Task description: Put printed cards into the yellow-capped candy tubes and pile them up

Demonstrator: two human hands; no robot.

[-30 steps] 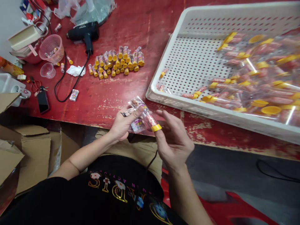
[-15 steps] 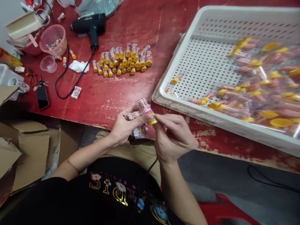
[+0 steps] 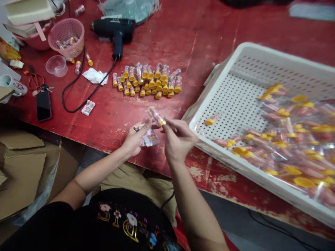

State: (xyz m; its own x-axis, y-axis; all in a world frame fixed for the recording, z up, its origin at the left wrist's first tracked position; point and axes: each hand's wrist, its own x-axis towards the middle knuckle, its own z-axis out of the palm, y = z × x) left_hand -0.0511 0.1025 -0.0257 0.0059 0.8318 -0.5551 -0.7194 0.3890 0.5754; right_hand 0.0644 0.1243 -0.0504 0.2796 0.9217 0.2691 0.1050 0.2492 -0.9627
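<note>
My right hand (image 3: 179, 141) pinches the yellow-capped end of a small printed tube (image 3: 156, 116), its other end tilted up and to the left. A few flat printed plastic sleeves (image 3: 149, 138) are held in my left hand (image 3: 134, 139), fingers closed on them, just below the tube. Motion smears the tube's print a little. Beyond my hands, a tight cluster of similar tubes (image 3: 146, 82) with yellow caps lies on the red table (image 3: 110, 129).
At right stands a white perforated tray (image 3: 222, 83) with many yellow-capped clear tubes. A black heat gun (image 3: 119, 33) with its cord, a pink basket (image 3: 66, 29), a phone (image 3: 44, 106) and a small sleeve stack (image 3: 88, 107) are on the left. Cardboard boxes (image 3: 24, 174) sit below.
My right hand has drawn the tube up and away from my left hand, which kept the sleeves. The camera view has shifted, so the tray and the tube cluster appear lower.
</note>
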